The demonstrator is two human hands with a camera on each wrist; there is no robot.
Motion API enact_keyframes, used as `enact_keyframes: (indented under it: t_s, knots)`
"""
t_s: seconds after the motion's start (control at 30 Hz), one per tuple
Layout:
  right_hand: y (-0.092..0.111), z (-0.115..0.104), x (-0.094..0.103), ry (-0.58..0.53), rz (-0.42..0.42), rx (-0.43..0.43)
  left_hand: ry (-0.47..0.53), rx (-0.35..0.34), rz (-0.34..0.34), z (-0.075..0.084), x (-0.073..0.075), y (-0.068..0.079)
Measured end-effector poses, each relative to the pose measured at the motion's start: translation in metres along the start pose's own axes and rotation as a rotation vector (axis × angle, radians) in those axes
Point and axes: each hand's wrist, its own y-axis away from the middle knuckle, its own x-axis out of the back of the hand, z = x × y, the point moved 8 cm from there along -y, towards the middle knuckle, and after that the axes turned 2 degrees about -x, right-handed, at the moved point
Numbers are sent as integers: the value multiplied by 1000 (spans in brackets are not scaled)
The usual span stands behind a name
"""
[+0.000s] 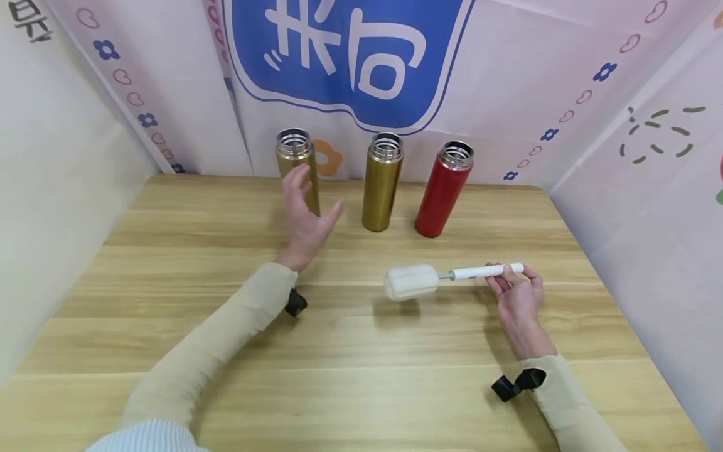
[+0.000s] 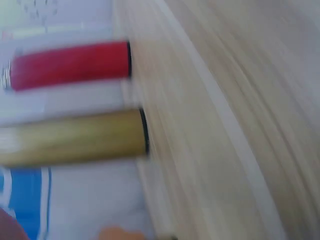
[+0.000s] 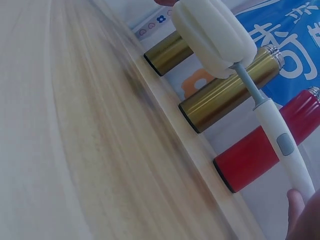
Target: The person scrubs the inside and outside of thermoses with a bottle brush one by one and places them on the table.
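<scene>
My right hand [image 1: 518, 298] grips the white handle of a sponge bottle brush [image 1: 412, 282]. The brush is held nearly level above the table, its pale foam head pointing left; in the right wrist view the brush handle [image 3: 285, 145] shows a grey button. Fingers parted and slightly bent, my left hand [image 1: 307, 223] is in front of the left gold bottle [image 1: 312, 196], covering part of it. Whether it touches that bottle I cannot tell. A second gold bottle [image 1: 381, 191] and a red bottle [image 1: 442, 196] stand upright to its right. All these bottles have uncovered mouths.
The wooden table [image 1: 339, 389] ends at a white backdrop [image 1: 497, 75] with a blue printed sign, close behind the bottles. White side panels [image 1: 649, 207] rise at left and right. Each wrist carries a small black camera [image 1: 296, 302].
</scene>
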Motion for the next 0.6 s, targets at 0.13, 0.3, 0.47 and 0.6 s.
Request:
enact_keyframes:
  t_s: [0.13,0.3,0.47,0.6]
  knots:
    - [0,-2,3,11,0,10,-5,33,-84,3,-37,4]
    - [-1,-4,8,36,13,18,-28,296,-204,-24,-72,13]
    - [-2,-7,13,18,30,21,-55,445,-272,-44,-93,19]
    - [-2,-9,16,19,29,26,-60,514,-310,-53,-106,24]
